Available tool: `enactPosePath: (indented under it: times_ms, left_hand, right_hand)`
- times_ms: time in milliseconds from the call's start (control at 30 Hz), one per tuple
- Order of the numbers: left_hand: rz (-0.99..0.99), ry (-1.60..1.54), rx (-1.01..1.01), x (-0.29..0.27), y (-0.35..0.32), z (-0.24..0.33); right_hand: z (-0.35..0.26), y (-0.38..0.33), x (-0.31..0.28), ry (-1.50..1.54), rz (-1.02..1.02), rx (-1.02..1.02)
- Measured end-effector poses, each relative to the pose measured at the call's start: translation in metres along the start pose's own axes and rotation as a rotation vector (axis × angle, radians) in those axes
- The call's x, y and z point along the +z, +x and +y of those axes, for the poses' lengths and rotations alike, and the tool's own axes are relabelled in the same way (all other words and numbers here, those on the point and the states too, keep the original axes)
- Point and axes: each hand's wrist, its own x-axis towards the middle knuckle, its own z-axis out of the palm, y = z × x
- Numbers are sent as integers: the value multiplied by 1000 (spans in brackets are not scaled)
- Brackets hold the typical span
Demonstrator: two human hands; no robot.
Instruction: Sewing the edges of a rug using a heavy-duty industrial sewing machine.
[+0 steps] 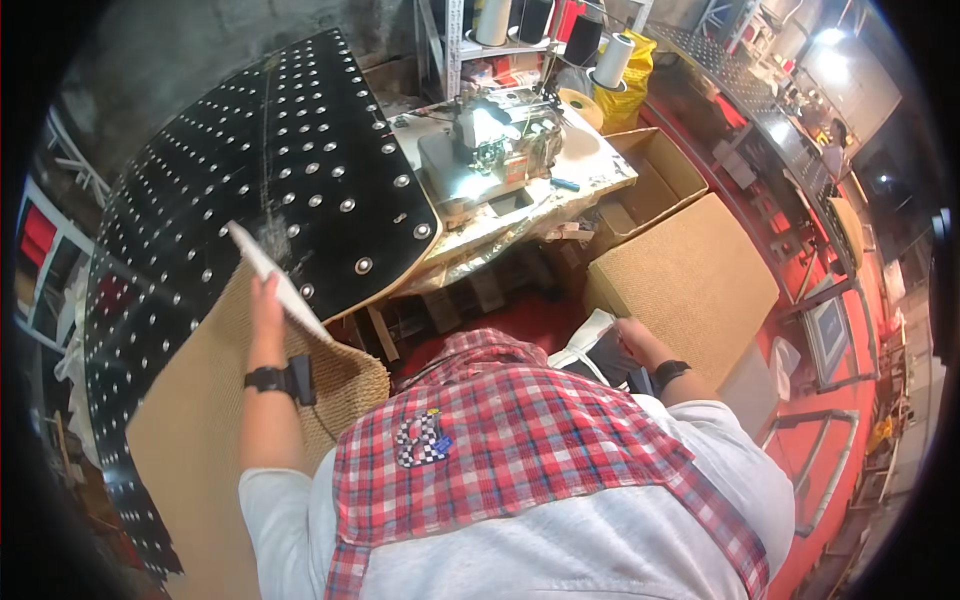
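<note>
My left hand (266, 308) grips the edge of a tan, coarsely woven mat (205, 375). A pale strip (283, 285) runs along that raised edge, and the mat folds beside my body and hangs down at the left. My right hand (630, 343) is curled at a white and black, cloth-like piece (590, 350) near my right side. Part of that piece is hidden behind my checked apron (510, 430). Ahead of me a sewing machine (495, 145) stands with its lamp lit on a worn table.
A black table with rows of metal studs (300, 150) fills the left. At the right stand an open cardboard box (660, 180) and a large tan woven-surfaced block (690, 280). Thread cones (613, 62) and a yellow bag (632, 85) are behind the machine. Red floor lies beyond.
</note>
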Motion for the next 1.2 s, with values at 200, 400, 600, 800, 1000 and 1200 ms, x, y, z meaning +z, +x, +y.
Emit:
enactPosePath:
  times_ms: [200, 400, 600, 800, 1000, 1200]
  left_hand:
    - [-169, 503, 71, 107, 76, 10]
    - [22, 1156, 172, 185, 68, 24]
    - [41, 1204, 186, 186, 64, 20]
    - [69, 1192, 319, 187, 66, 3]
    - [92, 1047, 382, 182, 69, -13]
    - [115, 1131, 353, 191, 60, -5]
  right_hand:
    - [-108, 79, 33, 27, 9, -249]
    - [-203, 175, 12, -283, -68, -644]
    - [-291, 214, -21, -705, 94, -873]
    - [-346, 250, -20, -836, 229, -1237]
    - [-328, 267, 11, -148, 189, -1316]
    - [-323, 288, 33, 55, 415, -1444]
